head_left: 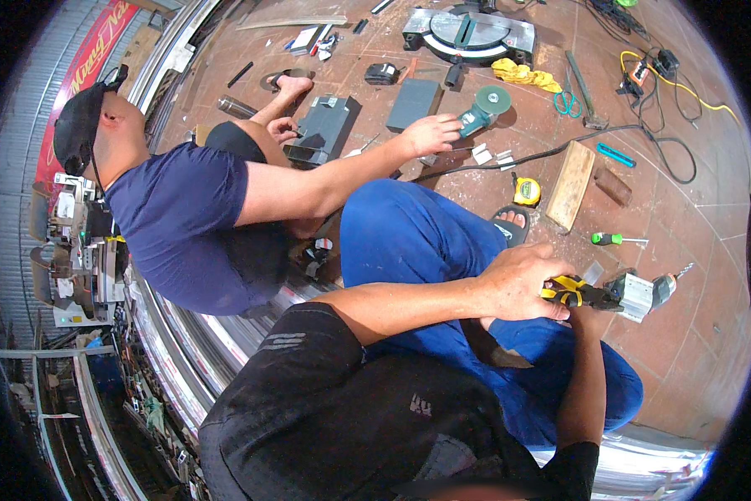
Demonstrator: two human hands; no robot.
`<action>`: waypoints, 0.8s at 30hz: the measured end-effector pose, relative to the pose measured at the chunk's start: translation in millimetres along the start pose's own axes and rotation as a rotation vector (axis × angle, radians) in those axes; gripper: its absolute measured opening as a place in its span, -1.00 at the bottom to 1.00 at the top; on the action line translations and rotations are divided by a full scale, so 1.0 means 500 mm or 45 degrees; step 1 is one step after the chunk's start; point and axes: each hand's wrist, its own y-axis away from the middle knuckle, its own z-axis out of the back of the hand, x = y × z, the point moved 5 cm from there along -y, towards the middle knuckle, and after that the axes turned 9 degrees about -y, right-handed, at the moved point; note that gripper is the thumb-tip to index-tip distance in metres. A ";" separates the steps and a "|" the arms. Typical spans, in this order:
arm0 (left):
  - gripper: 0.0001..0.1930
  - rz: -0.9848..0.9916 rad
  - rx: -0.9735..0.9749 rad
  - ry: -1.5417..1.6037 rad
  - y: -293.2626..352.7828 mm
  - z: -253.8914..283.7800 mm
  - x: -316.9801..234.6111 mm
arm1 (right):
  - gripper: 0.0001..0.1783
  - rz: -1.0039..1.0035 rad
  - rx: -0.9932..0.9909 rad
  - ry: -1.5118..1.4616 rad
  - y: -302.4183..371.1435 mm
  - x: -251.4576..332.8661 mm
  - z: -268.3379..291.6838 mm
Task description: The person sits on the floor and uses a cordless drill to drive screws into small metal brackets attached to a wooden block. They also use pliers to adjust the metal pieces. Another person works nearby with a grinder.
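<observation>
My left hand [522, 282] is closed around pliers [564, 290] with yellow and black handles, held above my right knee. Their dark front end reaches a short silver metal profile [638, 297]; whether the jaws grip it is hard to see. From below comes my right hand [588, 321], just under the pliers and close to the profile, its fingers mostly hidden. Past the profile sticks out a drill bit [685, 271] in a grey, orange-marked holder; the body behind it is hidden. A green-handled screwdriver [608, 239] lies on the floor beyond my hands.
At left a co-worker in dark blue crouches, one hand [432, 135] at an angle grinder [486, 108], the other at a grey box [325, 127]. Ahead lie a wooden block [571, 185], a yellow tape measure [527, 191], scissors [568, 103], cables and a saw base [469, 35].
</observation>
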 end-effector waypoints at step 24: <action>-0.33 -0.038 0.007 -0.030 0.002 -0.005 0.000 | -0.50 0.036 0.034 -0.052 0.006 -0.001 -0.010</action>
